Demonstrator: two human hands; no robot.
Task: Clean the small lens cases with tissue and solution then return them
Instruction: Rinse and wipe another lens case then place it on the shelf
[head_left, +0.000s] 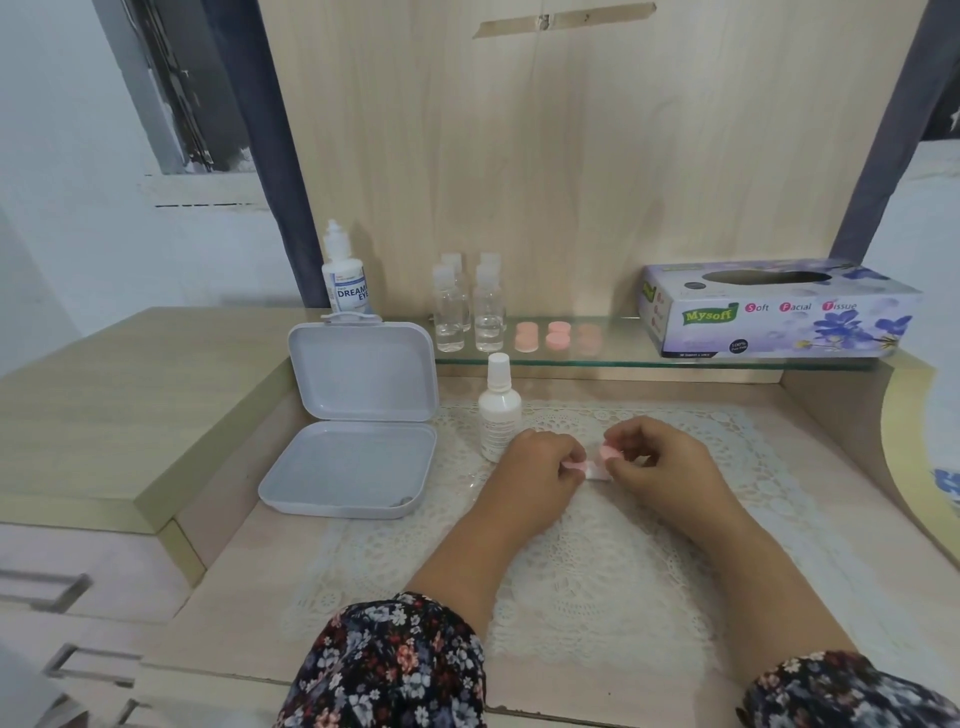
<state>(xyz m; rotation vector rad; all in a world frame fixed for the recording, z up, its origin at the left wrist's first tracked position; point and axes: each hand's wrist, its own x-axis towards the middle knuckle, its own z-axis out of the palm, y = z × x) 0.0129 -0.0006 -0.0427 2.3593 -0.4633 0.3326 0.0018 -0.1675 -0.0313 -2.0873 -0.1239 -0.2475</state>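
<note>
Holding the lens case low over the lace mat on the bench, we've got both hands on it right now. Our left hand pinches the pink cap on its side, and our right hand has its fingertips curled around the other pink cap. The pale middle strip of the case shows between them. Looks to us like we're at the unscrewing or wiping stage, though we can't tell if any tissue is tucked in there, too small to see.

Tips for doing this bit well, in our opinion: keep the case close to the mat so a dropped cap doesn't roll off. Twist one cap at a time and steady the body with the other hand. The white spray bottle stands just beside our left hand, easy to knock over, so watch that wrist. The tissue box sits up on the glass shelf, well apart, so we'd grab a sheet before wetting anything.

More pink cases wait on that shelf near the clear bottles, and the open white box lies to the left.
</note>
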